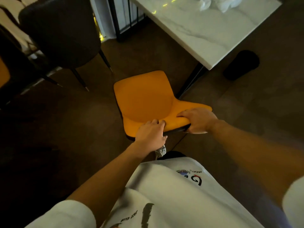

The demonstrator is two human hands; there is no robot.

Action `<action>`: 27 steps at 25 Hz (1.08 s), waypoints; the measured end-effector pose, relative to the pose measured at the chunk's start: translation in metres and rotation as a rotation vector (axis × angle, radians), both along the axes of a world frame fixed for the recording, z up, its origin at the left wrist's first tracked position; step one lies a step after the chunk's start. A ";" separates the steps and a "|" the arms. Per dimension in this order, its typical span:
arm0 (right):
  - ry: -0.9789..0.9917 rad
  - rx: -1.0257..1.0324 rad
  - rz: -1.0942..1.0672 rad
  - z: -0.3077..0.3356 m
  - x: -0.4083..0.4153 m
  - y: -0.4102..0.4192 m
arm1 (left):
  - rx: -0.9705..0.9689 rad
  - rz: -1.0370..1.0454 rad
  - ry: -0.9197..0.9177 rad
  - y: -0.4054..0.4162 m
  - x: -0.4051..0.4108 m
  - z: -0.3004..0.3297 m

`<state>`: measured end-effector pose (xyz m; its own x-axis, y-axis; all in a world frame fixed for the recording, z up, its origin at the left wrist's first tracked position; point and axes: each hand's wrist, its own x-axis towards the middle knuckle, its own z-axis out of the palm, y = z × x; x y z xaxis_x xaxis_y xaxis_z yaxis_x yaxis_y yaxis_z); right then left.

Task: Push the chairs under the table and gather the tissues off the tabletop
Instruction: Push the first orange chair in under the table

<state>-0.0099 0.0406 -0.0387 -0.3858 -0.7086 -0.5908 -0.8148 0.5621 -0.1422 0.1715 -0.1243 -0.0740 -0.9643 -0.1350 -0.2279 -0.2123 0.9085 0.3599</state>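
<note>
While my left hand point(150, 130) curls over the top edge of the orange moulded chair point(144, 102), its fingers hooked onto the front of the backrest and the thumb underneath, my right hand point(197, 120) grips the same edge further right, fingers on the orange face and the thumb tucked under the dark rim. Both hands hold the backrest; neither is loose. My bare forearms run back to white short sleeves and a white printed T-shirt point(172, 191).

From the backrest under my hands the chair's seat points away from me and slightly left, its front edge towards the far side of the room. It stands on the brown floor point(82, 129), just beside the near corner of the white marble-patterned worktop point(205, 35), not under it. One black slanted leg point(192, 79) of the worktop comes down close by the seat's right side.

Crumpled white tissues point(217, 3) lie on the worktop's far end, at the frame's upper edge. A dark padded chair with thin black legs point(64, 35) stands to the left, well apart from the orange one. A black cylindrical bin point(241, 65) sits on the floor right of the worktop.
</note>
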 end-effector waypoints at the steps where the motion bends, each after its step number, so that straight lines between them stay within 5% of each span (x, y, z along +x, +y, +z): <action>1: 0.014 0.015 -0.024 0.001 0.010 -0.002 | -0.003 -0.027 -0.007 -0.006 0.006 0.000; 11: -0.013 -0.021 -0.252 -0.004 0.157 -0.062 | -0.010 -0.308 -0.014 -0.111 0.105 0.001; 27: -0.059 -0.118 -0.300 -0.017 0.205 -0.146 | 0.006 -0.378 -0.100 -0.222 0.123 0.012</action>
